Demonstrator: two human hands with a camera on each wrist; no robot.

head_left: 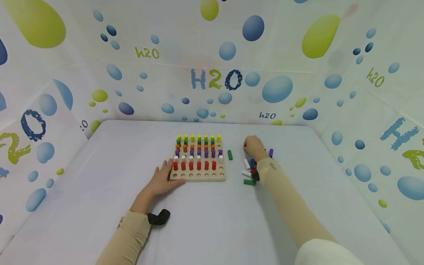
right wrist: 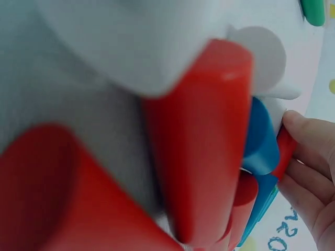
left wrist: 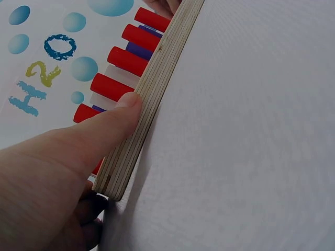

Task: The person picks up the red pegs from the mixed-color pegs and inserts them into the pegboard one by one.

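Note:
A wooden pegboard stands mid-table with rows of yellow, green, orange, purple, white and red pegs. My left hand rests at its front left corner, the fingers along the left side. In the left wrist view the left thumb lies straight against the board's layered front edge. Right of the board, my right hand is over loose pegs. In the right wrist view its thumb and fingers pinch a red peg beside blue pegs; the head view hides that peg.
A green peg lies alone between board and pile. Another green peg and white pegs lie around the pile's near and left sides. A purple peg is at its right. The white table meets a patterned curtain at the back.

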